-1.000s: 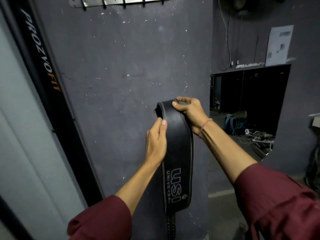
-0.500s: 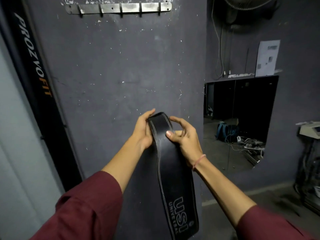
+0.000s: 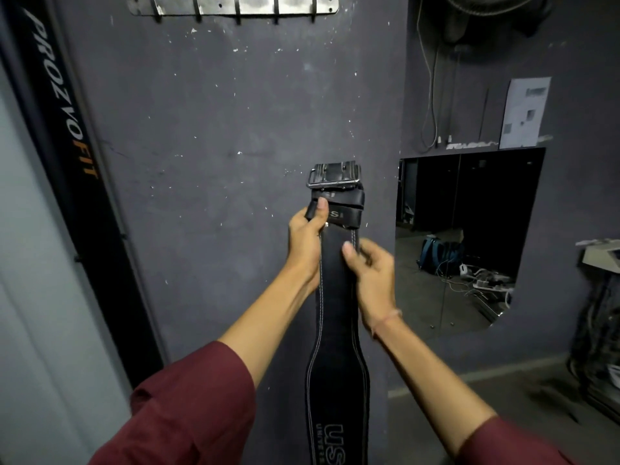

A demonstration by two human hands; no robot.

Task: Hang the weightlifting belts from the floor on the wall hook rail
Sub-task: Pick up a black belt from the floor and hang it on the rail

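Black leather weightlifting belt (image 3: 337,297) held upright in front of the dark grey wall (image 3: 214,135), buckle end up. Metal double-prong buckle (image 3: 334,179) sits at the top, w/ two leather keeper loops just below it. White stitching runs down both edges; belt widens toward the bottom, where white "USI UNIVERSAL" lettering shows before it runs out of frame.

Left hand (image 3: 306,245) is clamped on the belt's left edge just below the buckle, thumb pressed on the lower keeper loop, fingers wrapped behind. Right hand (image 3: 369,280) is closed on the belt's right edge, a bit lower than the left hand, thumb on the front face; rest of its fingers blurred. Thin pinkish band on the right wrist. Both arms in maroon sleeves.

Wall hook rail (image 3: 231,6) is a scuffed metal strip high on the wall, well above the buckle, approx. five hooks visible, nothing hanging on them. Belt not touching the rail.

Left of the belt: black upright panel (image 3: 63,129) w/ "PROZVOFIT" lettering. Right of the belt: rectangular mirror (image 3: 469,236) on the wall, reflecting a blue bag and cables on a floor. Paper sheet (image 3: 525,112) stuck above the mirror.
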